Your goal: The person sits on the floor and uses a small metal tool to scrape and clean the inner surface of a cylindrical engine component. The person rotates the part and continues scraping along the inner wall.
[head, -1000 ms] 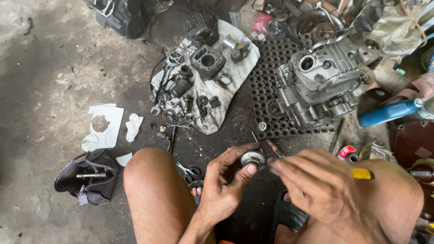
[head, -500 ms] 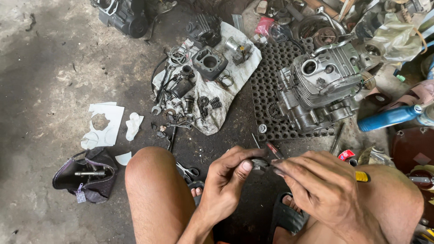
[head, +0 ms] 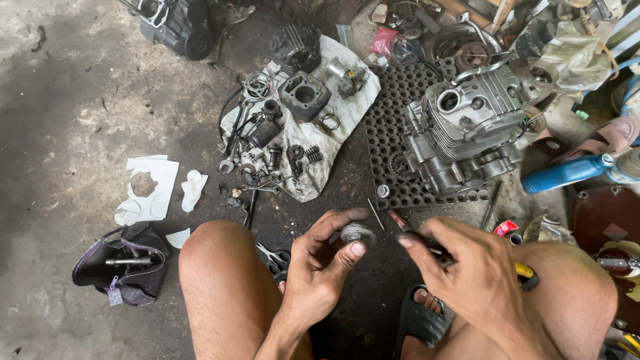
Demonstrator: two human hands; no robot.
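- left hand (head: 320, 267) up between the knees, fingers curled, thumb and forefinger pinching a small round metal part (head: 358, 234) by its rim — part sits clear of the floor, just in front of the person's shins
- right hand (head: 470, 277) closed round a screwdriver (head: 427, 241), dark shaft and reddish tip aimed at the round part; tip close beside it, can't tell if touching
- yellow-black handle end (head: 527, 275) sticks out behind the right hand, over the right knee
- person squatting, bare knees either side, black sandal (head: 417, 320) visible below the hands
- floor past the hands: dirty white cloth (head: 327, 143) covered with small engine bits, springs, a spanner, a dark cylinder block (head: 305, 95) near its top
- right of the cloth: black perforated rubber mat (head: 393, 120) carrying a grey finned engine (head: 467, 130)
- far right: blue tube (head: 567, 172) lying near the engine, well clear of both hands
- left side: torn white gasket paper (head: 148, 190) on the concrete, and a dark open pouch (head: 123, 263) with a tool in it beside the left knee
- scissors (head: 273, 257) on the floor just under the left wrist — not touched
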